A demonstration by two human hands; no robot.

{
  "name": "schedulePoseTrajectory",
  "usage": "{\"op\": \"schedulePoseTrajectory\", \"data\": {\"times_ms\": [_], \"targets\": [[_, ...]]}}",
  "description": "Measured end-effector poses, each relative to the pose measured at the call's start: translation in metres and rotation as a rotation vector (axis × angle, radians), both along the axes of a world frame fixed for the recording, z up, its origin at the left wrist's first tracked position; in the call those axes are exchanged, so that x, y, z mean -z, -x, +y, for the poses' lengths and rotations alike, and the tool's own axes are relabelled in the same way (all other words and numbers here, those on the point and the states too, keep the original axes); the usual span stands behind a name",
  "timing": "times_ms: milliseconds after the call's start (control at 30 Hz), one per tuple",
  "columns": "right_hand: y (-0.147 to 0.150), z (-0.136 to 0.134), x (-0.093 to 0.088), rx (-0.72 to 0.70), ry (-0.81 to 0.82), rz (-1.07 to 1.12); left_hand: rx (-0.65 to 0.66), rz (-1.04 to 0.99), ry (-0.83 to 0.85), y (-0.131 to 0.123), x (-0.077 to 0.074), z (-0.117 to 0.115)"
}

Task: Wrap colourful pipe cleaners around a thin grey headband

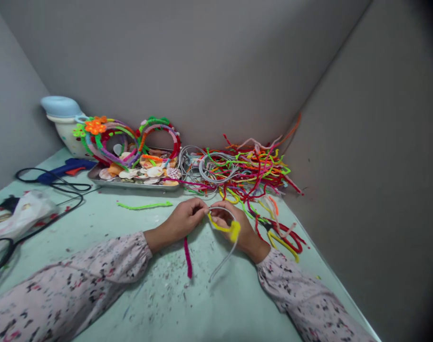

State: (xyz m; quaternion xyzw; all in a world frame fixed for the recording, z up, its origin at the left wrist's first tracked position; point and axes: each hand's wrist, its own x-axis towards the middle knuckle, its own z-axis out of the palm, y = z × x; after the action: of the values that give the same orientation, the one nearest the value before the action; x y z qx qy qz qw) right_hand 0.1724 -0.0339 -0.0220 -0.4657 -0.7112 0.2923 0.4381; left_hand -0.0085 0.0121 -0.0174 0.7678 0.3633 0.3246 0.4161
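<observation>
A: Where is the hoop?

B: A person in flowered sleeves (109, 263) holds a grey hoop (224, 260) in both hands, on the near side of the shell tray (138, 188) and off its right corner. A fuzzy yellow strip (234, 231) runs from the hoop's tip to a thick bunch against the band.

A: And the fingers?

B: The left hand (184, 217) has thumb and forefinger together, clamped on the yellow strip at the hoop's tip. The right hand (244, 233) curls in on the grey hoop just beside that pinch, its fingertips partly hidden.

A: Why so close together?

B: Steadiness, most likely: a springy band could twist in a single grip, and the pinch seems to stop the soft strip slipping.

A: The surroundings?

B: Bare hoops (218, 180) and a tangle of fuzzy strips (262, 166) lie right of the tray, probably for easy reach. Colourful wrapped hoops (161, 124) stand among the tray's shells (154, 172), apparently propped upright there. A green strip (145, 206) lies before the tray. A magenta strip (188, 259) shows below the left hand; whether it is held, one cannot tell.
</observation>
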Motion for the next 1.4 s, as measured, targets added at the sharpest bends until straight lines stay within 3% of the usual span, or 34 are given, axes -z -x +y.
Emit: {"op": "schedulePoseTrajectory", "data": {"times_ms": [200,333,467,767,1067,1400], "targets": [[0.004,0.001,-0.006,0.018,0.104,0.028,0.007,-0.012,-0.043,0.000,-0.004,0.000],[0.004,0.002,-0.002,0.006,0.147,0.051,0.030,-0.061,0.055,-0.001,-0.005,-0.002],[0.004,0.005,0.003,0.030,0.119,0.067,0.055,-0.111,0.177,-0.001,-0.005,-0.003],[0.004,0.004,0.001,0.099,0.053,0.030,-0.001,-0.097,0.129,0.001,0.008,-0.002],[0.002,0.007,0.006,0.070,0.021,0.011,0.010,-0.146,0.229,0.000,-0.002,-0.006],[0.000,0.003,0.003,0.081,-0.139,-0.080,0.088,-0.201,0.345,0.000,-0.003,-0.005]]}}
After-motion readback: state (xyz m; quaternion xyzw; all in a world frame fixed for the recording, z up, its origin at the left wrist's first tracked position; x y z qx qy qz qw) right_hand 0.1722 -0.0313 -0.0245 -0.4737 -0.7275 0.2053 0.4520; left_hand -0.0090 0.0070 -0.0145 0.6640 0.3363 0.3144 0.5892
